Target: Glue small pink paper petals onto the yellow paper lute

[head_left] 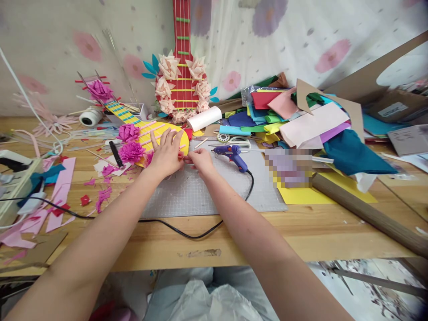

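A yellow paper guitar (183, 138) lies tilted on the grey cutting mat (214, 196), with magenta paper flowers (130, 152) along its left side and pink strips across its body. My left hand (165, 154) rests on the guitar's body, fingers spread, its thumb near the lower right edge. Just beside that edge, my right hand (201, 161) has its fingertips pinched together close to the left thumb. A small red-orange bit shows between the two hands; what the right fingers hold is hidden. To the right of this hand lies a blue glue gun (232, 155) on the mat.
A red paper guitar (182, 84) with pale flowers stands against the curtain. Coloured paper (264, 111) is heaped at the back right, near a brown roll (361, 209). A black cord (187, 235) crosses the front. Pink scraps (63, 191) and a power strip (20, 187) lie left.
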### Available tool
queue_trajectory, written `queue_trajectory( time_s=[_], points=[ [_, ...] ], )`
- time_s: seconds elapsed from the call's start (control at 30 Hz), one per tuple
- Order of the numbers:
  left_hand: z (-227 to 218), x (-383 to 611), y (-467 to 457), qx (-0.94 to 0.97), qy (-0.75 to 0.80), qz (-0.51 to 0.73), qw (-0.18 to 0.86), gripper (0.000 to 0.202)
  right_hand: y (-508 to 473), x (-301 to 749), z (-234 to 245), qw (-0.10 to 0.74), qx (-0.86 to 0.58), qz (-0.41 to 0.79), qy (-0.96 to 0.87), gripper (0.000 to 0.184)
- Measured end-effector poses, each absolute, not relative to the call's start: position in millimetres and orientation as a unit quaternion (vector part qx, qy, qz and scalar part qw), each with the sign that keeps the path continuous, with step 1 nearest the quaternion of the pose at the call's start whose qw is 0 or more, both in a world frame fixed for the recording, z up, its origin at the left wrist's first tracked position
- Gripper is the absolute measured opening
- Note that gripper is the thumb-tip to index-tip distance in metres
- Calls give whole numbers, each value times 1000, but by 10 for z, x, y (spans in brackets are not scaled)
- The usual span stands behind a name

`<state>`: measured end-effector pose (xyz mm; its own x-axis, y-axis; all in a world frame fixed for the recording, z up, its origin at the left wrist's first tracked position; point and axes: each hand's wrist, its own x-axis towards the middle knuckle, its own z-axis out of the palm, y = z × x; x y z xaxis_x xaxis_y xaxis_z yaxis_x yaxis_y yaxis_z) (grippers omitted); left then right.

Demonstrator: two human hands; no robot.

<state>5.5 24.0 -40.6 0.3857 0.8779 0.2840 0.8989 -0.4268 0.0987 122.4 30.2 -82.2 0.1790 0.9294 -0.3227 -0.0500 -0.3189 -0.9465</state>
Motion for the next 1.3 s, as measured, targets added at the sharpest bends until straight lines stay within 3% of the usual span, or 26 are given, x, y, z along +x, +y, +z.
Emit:
queue_trajectory(
  time_s=[0.77,0.93,1.07,1.2,1.3],
  points=[
    [-390,-15,255,-843,-520,-131,37,75,277,1336,-648,459,-613,533,-359,16],
    [-269,4,187,-826,-513,-231,18,64,153,1664,-675,439,-608,486,-449,15],
    [-446,195,76,-810,-458,-366,3,45,-4,1965,-757,353,-608,420,-574,12],
    [-804,375,-72,-833,-426,-344,-80,31,-108,2139,-896,303,-595,306,-679,4],
    [-992,375,-132,-838,-433,-304,-134,34,-151,2166,-992,313,-590,253,-700,5]
  ],
)
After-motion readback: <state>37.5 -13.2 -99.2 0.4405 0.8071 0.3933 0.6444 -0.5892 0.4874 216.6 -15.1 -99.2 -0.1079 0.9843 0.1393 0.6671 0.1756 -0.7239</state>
